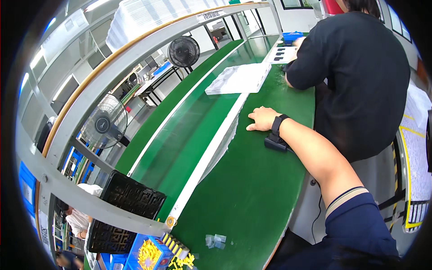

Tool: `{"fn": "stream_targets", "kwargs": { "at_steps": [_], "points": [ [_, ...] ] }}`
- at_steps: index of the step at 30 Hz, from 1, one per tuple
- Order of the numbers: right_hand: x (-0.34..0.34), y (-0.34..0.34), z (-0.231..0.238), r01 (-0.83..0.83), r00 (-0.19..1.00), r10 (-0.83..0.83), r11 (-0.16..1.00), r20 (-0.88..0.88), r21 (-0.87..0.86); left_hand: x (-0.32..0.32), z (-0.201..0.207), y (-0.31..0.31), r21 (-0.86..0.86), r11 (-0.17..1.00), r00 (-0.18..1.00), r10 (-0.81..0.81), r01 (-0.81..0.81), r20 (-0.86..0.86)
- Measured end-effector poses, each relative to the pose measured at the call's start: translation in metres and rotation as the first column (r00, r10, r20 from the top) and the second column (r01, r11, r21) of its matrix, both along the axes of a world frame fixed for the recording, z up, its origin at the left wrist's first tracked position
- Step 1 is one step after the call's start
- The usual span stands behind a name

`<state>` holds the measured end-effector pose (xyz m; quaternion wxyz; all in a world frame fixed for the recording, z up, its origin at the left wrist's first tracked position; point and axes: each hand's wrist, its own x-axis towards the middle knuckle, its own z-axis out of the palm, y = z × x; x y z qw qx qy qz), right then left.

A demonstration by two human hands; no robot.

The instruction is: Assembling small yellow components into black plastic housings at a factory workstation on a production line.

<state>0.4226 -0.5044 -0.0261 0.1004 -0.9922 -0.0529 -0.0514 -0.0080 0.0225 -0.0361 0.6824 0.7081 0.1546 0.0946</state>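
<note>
Head view: only 1 own hand shows. Right hand point(263, 119) lies palm down on the green bench point(243, 193), fingers spread and flat, gripping nothing. Fingertips sit just beside the white rail point(211, 153) that splits the bench from the conveyor belt point(189, 135). Left hand is out of frame.

Black wristband point(278, 123) on that wrist. A small black device point(275, 144) sits on the bench under the forearm, touching or nearly touching it; can't tell which.

Nearest loose items:
- stack of clear plastic trays point(238, 78), further up the line, straddling the rail, well apart from the hand
- 2 or so small clear bags point(216, 240) near the bench's near end, also well apart
- blue bin of yellow parts point(150, 254) and black trays point(132, 195) off the bench's near-left end

My read: idle/rest step, no part in hand, belt section beside the hand is bare. Any pick from here calls for lifting the palm and a long reach, forward for the trays or back toward the body for the bags.

A co-worker in black point(355, 67) works at the next station up the line, hands at a blue box; keep the reach short of that station. 2 fans point(105, 121) stand beyond the belt.
</note>
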Motion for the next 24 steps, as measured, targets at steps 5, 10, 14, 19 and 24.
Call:
{"fn": "stream_targets", "kwargs": {
  "at_steps": [5,10,14,19,24],
  "points": [
    [0.023,-0.009,-0.003,0.032,0.999,-0.032,0.999,0.023,-0.004,0.005,0.001,-0.002,0.004,0.998,0.998,0.055,-0.055,-0.017],
    [0.036,-0.019,0.001,0.028,0.998,-0.027,0.999,-0.048,0.026,0.006,-0.001,0.002,0.025,0.997,0.996,0.075,-0.074,-0.039],
    [0.039,-0.022,-0.013,0.012,0.999,-0.013,1.000,0.030,0.018,0.006,-0.002,0.010,-0.049,0.994,0.993,0.092,-0.095,-0.074],
    [0.038,-0.022,-0.013,0.020,0.996,-0.024,0.998,0.082,0.058,0.003,-0.006,0.012,-0.032,0.997,0.997,0.071,-0.072,-0.027],
    [0.035,-0.023,-0.016,0.026,0.999,-0.024,0.995,-0.023,0.095,0.003,-0.002,0.005,-0.024,0.997,0.997,0.069,-0.069,0.018]
  ]
}}
